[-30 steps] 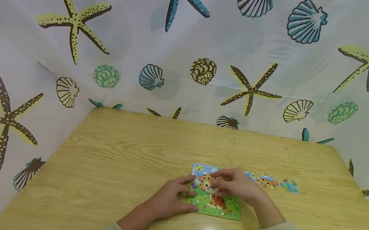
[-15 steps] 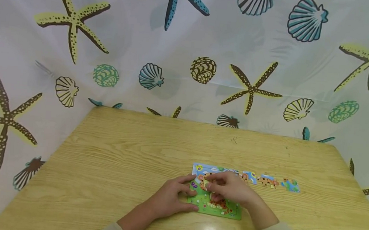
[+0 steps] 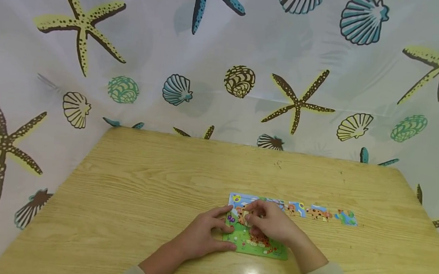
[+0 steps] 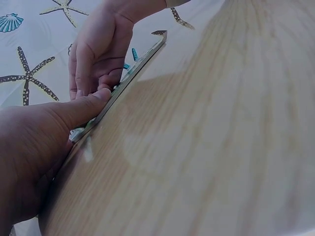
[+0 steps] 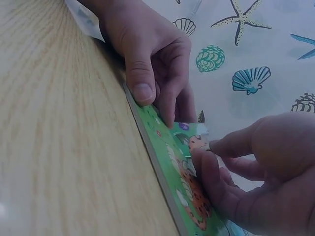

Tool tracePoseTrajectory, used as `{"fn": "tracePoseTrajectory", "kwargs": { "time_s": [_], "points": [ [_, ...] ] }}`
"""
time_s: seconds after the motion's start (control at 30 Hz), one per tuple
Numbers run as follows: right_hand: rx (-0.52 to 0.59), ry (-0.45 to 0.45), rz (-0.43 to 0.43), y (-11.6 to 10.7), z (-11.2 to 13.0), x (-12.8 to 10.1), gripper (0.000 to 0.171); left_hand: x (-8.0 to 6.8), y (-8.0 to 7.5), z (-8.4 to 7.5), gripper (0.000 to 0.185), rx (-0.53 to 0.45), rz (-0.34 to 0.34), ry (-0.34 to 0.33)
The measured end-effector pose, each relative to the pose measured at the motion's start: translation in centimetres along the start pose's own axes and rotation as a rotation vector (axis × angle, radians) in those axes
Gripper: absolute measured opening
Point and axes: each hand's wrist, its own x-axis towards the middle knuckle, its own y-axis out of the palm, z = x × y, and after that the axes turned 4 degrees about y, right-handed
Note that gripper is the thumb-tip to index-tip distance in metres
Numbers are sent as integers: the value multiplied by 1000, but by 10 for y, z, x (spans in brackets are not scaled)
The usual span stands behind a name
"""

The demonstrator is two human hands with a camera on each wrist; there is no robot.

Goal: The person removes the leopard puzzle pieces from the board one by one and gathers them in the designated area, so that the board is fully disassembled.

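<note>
A puzzle board (image 3: 237, 237) with a cartoon leopard on green grass lies flat on the wooden table. My left hand (image 3: 203, 236) rests along its left side, thumb and fingertips touching the edge, as the right wrist view also shows. Over the board's upper middle, my right hand (image 3: 274, 224) pinches a small orange spotted puzzle piece (image 5: 198, 143) between thumb and index finger, at the leopard's head. The right hand covers part of the board, and whether the piece lies flat in the picture cannot be told.
Right of the board, three loose puzzle pieces lie in a row: one beside its edge (image 3: 296, 209), a spotted piece (image 3: 319, 214) and a blue-green piece (image 3: 346, 217). A curtain (image 3: 206, 109) printed with starfish and shells hangs behind the table (image 3: 151, 183).
My right hand has moved slightly left and down over the leopard's head, uncovering the nearest loose piece. My left hand has stayed at the board's left edge.
</note>
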Motion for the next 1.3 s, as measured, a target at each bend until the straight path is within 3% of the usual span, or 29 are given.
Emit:
{"fn": "tracePoseTrajectory", "kwargs": {
  "time_s": [0.17, 0.7, 1.03, 1.3],
  "points": [
    [39, -8, -15, 2, 1, 1, 22, 0, -2, -1, 40, 1, -1, 1],
    [105, -10, -36, 8, 4, -1, 22, 0, -4, -5, 39, 10, 11, -13],
    [93, -18, -109, 14, 3, 0, 21, 0, -6, -6, 38, 1, 24, -15],
    [138, 29, -89, 12, 6, -1, 23, 0, -4, -4, 34, 19, 7, 3]
  ]
}}
